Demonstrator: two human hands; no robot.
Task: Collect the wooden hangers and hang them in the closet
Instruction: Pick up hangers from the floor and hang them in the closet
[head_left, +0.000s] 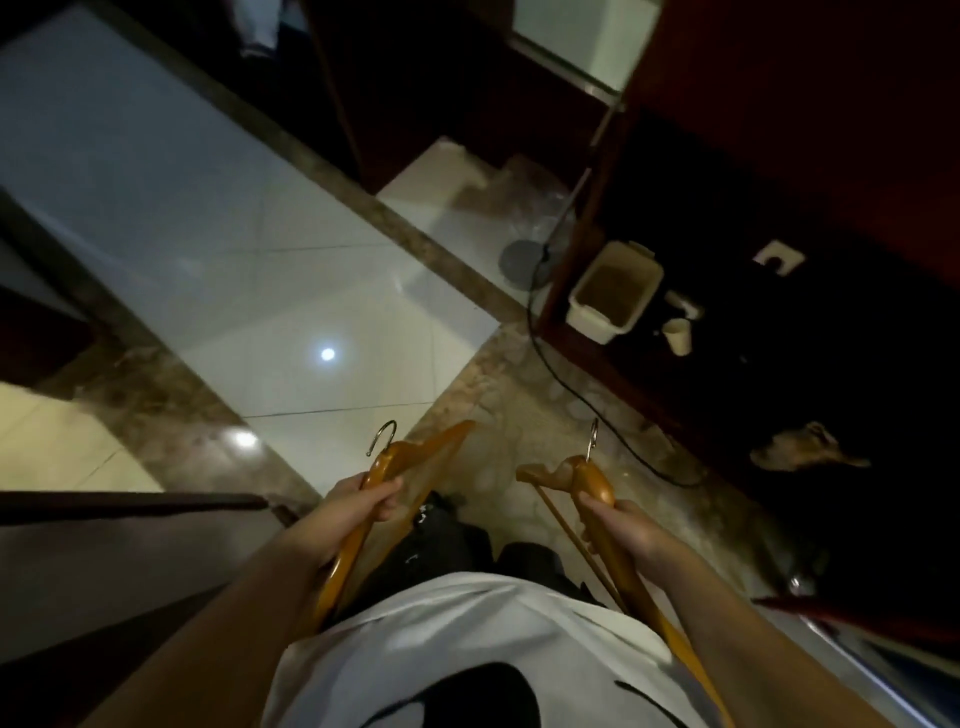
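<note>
I look down at the floor from standing height. My left hand (358, 501) grips a wooden hanger (415, 452) near its neck, metal hook pointing away from me. It may be more than one hanger stacked; I cannot tell. My right hand (618, 525) grips a second wooden hanger (582, 475) just below its hook, its bar running back past my hip. Both hangers are held low in front of my waist, apart from each other. No closet rail shows.
Glossy white tiles (270, 291) with brown marble borders cover the floor. On the right stands dark wooden furniture (779, 156) with a white bin (613, 291), a cup (678, 335) and a black cable (571, 389) across the floor. A dark surface's edge (130, 501) lies at left.
</note>
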